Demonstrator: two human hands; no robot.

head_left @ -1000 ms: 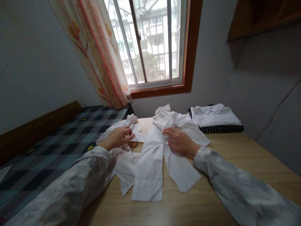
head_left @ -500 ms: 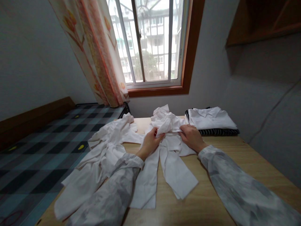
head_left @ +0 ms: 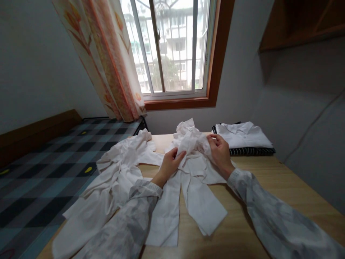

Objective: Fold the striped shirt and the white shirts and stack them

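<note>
- We see the left hand (head_left: 169, 163) and right hand (head_left: 220, 151) both pinching the bunched top of a white shirt (head_left: 188, 169) — lifted slightly
- Its sleeves trail flat on the wooden table (head_left: 269, 190)
- Second white garment (head_left: 118, 169) lies just left — folded stack (head_left: 244, 138) at the far right

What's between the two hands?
In the head view, a bunched-up part of the white shirt sits between the left hand and right hand.
</note>
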